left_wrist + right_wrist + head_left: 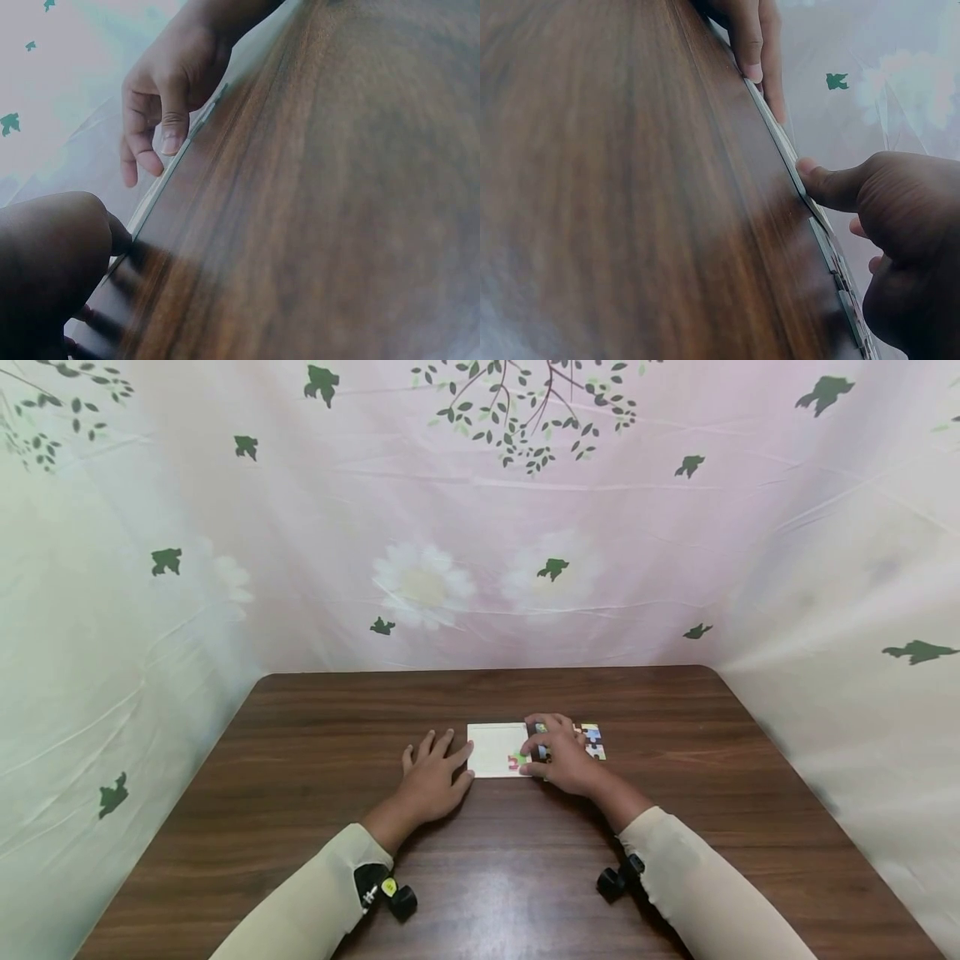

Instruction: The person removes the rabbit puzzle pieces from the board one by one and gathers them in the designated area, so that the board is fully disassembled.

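A white puzzle tray (495, 745) lies flat on the table, with pink and green jigsaw pieces (516, 762) in its near right corner. My left hand (433, 783) rests beside the tray, fingers spread, the index finger and thumb touching its left edge. Over the tray's right edge is my right hand (561, 760), its fingers bent and apart. The right thumb (821, 180) touches the tray's near edge in the right wrist view; the index fingertip is by the green piece. More jigsaw pieces (592, 739) lie under and beyond the right hand, which partly hides them.
The brown wooden table (337, 718) extends around the tray. A pale curtain (480, 635) printed with leaves and flowers stands along the back and both sides. Each sleeve carries a dark wrist camera (402, 903).
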Demonstrator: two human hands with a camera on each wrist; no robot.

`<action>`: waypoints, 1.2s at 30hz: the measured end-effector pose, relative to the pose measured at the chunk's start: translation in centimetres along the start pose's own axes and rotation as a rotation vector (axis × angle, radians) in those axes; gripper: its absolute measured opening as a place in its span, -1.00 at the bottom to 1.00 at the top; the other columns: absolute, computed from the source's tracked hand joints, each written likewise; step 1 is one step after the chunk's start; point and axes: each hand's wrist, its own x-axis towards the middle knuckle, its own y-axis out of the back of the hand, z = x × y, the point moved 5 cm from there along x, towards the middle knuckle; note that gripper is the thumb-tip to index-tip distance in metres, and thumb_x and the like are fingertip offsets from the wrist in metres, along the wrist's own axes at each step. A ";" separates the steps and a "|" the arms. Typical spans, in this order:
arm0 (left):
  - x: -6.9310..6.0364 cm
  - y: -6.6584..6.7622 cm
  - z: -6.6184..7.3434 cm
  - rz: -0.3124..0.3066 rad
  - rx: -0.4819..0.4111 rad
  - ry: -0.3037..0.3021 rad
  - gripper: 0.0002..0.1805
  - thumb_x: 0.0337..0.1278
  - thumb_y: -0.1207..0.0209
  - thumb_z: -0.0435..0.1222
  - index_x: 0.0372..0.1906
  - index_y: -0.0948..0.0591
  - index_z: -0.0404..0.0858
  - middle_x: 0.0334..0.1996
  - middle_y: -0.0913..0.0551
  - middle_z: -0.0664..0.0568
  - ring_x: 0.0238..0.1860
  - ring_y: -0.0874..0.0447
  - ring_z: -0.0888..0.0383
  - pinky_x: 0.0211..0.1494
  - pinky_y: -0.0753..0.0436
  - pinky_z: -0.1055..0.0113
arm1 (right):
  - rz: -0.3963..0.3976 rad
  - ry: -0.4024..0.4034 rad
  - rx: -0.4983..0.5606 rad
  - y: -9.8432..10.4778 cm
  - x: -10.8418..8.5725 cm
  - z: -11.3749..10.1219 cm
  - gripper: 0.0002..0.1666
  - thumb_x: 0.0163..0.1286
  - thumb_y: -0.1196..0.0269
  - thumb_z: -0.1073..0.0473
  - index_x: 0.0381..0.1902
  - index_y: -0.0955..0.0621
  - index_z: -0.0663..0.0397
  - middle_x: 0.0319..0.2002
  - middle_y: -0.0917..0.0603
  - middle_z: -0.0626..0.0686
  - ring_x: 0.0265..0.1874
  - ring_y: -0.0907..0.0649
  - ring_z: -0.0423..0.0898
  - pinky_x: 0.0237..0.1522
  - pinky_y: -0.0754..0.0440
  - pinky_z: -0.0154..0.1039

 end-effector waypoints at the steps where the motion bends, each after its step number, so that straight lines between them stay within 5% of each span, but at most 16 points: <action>1: 0.0 0.0 0.0 0.000 0.000 0.000 -0.38 0.70 -0.02 0.09 0.69 -0.40 0.10 0.76 -0.18 -0.17 0.78 0.02 -0.37 0.65 0.06 -0.57 | -0.001 -0.002 -0.004 -0.1 0.0 0.0 -0.87 0.34 -0.60 0.09 -0.25 -0.81 -0.14 0.57 -0.44 0.13 0.65 -0.14 0.40 0.44 0.01 0.58; 12: -0.1 0.0 0.0 0.006 -0.002 0.003 -0.39 0.70 -0.03 0.08 0.68 -0.42 0.08 0.76 -0.19 -0.18 0.77 0.00 -0.37 0.65 0.05 -0.57 | -0.020 -0.024 0.000 -0.2 0.0 -0.2 -0.82 0.37 -0.58 0.09 -0.22 -0.73 -0.15 0.53 -0.45 0.14 0.65 -0.14 0.39 0.44 0.02 0.59; 21: -0.1 0.0 0.0 -0.005 -0.018 -0.015 -0.39 0.69 -0.03 0.05 0.68 -0.42 0.06 0.76 -0.19 -0.19 0.77 0.00 -0.39 0.64 0.05 -0.58 | 0.009 -0.015 0.022 0.0 -0.2 -0.3 -0.76 0.32 -0.62 0.11 -0.22 -0.71 -0.16 0.19 -0.72 0.07 0.42 -0.45 0.24 0.42 -0.05 0.59; 28: -0.1 -0.1 0.0 -0.010 -0.009 -0.003 -0.38 0.70 -0.01 0.08 0.69 -0.40 0.09 0.77 -0.16 -0.16 0.78 0.02 -0.36 0.65 0.05 -0.56 | 0.024 -0.002 0.038 0.1 -0.1 -0.3 -0.78 0.30 -0.63 0.14 -0.22 -0.74 -0.12 -0.19 -0.75 -0.08 0.17 -0.62 0.07 0.30 -0.17 0.33; 36: 0.0 0.0 0.1 -0.007 -0.006 -0.003 -0.39 0.69 -0.03 0.05 0.68 -0.42 0.06 0.76 -0.18 -0.18 0.77 0.00 -0.38 0.64 0.04 -0.57 | 0.030 0.015 0.063 0.2 -0.2 -0.4 -0.81 0.31 -0.62 0.18 -0.17 -0.81 -0.07 -0.16 -0.79 -0.06 0.08 -0.68 0.03 0.37 -0.27 0.32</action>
